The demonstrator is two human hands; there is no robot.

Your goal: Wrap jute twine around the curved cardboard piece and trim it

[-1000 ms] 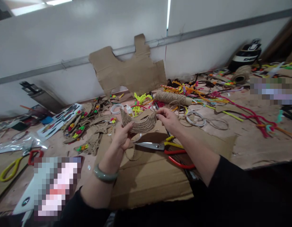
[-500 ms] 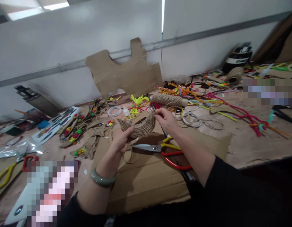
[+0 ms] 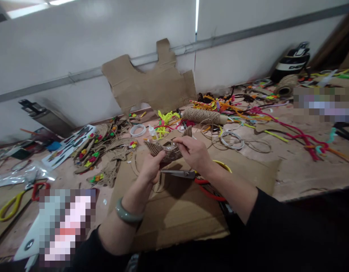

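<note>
My left hand [image 3: 152,164] grips the left part of a curved crescent [image 3: 170,154] covered in rows of brown jute twine, thumb on top. At its inner edge my right hand [image 3: 193,153] is closed in a pinch; whatever lies between those fingertips is hidden. The crescent's right tip rises behind the right hand. Below the crescent, scissors [image 3: 178,173] with red and yellow handles lie on a cardboard sheet [image 3: 174,217], partly covered by my right forearm. A loose loop of twine [image 3: 158,186] hangs near my left hand.
A twine spool [image 3: 202,116], a small glue bottle [image 3: 152,131] and white coiled rings [image 3: 231,140] lie beyond my hands. Twine-covered shapes with coloured flowers [image 3: 91,158] are at left, beside another pair of scissors [image 3: 11,206]. Coloured cords [image 3: 290,132] spread rightward; cut cardboard [image 3: 151,85] leans against the wall.
My right hand has shifted from the crescent's right tip to its inner edge, leftward and slightly down. The crescent is tilted differently, its right tip now showing above my right hand.
</note>
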